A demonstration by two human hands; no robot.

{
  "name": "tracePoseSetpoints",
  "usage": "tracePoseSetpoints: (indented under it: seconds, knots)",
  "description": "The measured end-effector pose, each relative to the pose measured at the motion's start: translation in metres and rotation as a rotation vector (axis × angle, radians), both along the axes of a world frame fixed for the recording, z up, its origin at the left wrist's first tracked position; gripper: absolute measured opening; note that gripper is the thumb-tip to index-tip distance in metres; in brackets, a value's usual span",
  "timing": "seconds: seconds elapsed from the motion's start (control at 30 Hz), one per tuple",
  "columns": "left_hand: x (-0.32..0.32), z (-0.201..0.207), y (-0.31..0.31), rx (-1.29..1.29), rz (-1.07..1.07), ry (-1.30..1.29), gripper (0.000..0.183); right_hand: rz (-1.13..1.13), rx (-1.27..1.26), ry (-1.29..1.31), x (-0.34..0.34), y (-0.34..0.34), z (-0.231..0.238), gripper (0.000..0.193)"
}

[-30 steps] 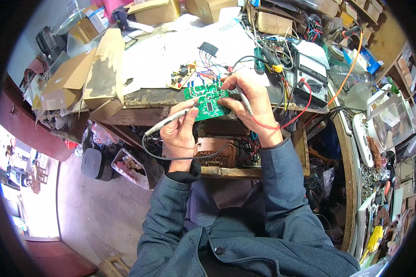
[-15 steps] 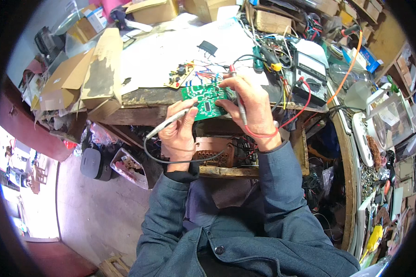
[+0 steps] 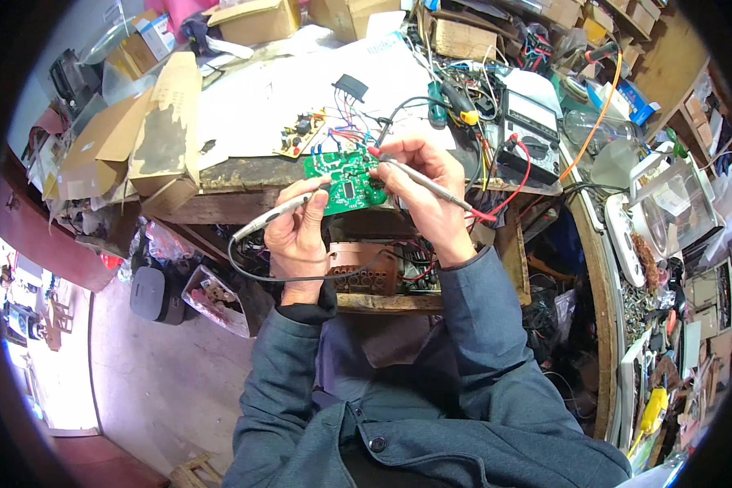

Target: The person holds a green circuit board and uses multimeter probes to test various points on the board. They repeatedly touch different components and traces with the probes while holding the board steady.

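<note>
Circuit board [image 3: 346, 195], green and dotted with parts, sits just ahead of the left fingertips, between the two hands. From where I stand, the left hand [image 3: 297, 236] grips its left edge between thumb and fingers, with a black-leaded probe [image 3: 272, 215] lying across the same grasp. The right hand [image 3: 431, 195] pinches a red-leaded probe [image 3: 427, 184] like a pen, its red tip angled at the board's far right corner; whether it touches, I can't tell. The step in hand looks to be probing joints, and I'd judge the next move calls for a steady left hold and a light, precise right one. Beyond the right fingers, to their right, rests a multimeter [image 3: 531, 126]. Below the fingers, a wooden drawer [image 3: 390, 304] holds a copper-coloured part [image 3: 358, 254] pierced with round holes, plus wires [image 3: 421, 264]. Lower left of the left fingers, a bin [image 3: 241, 324] contains pale scraps [image 3: 213, 294]; farther out left, an opened carton [image 3: 102, 159] hides its contents from me.
</note>
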State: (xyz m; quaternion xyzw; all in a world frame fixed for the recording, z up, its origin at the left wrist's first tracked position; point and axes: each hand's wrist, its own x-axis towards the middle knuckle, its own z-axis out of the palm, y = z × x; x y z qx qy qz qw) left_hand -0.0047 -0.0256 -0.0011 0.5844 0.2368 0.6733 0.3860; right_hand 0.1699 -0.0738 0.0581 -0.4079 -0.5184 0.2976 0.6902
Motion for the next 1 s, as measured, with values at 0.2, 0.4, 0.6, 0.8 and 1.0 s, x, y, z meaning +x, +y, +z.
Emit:
tracePoseSetpoints:
  seconds: [0.2,0.4,0.6,0.8,1.0]
  knots:
    - [0.0,-0.001,0.001,-0.005,-0.006,-0.008,0.018,0.018,-0.05,0.07,-0.002,0.0,0.003,0.008]
    - [0.001,0.002,-0.001,0.01,-0.018,-0.02,0.018,-0.054,-0.049,-0.042,0.001,0.004,-0.006,0.012]
    - [0.001,0.001,-0.001,0.01,-0.004,-0.011,0.017,-0.058,-0.053,-0.077,-0.001,0.004,-0.006,0.013]
    - [0.001,0.002,-0.001,0.005,-0.008,-0.026,0.017,-0.05,-0.069,-0.089,0.0,0.005,-0.007,0.013]
    - [0.0,0.0,0.0,-0.005,-0.016,-0.014,0.017,-0.042,-0.071,-0.09,-0.001,0.005,-0.007,0.013]
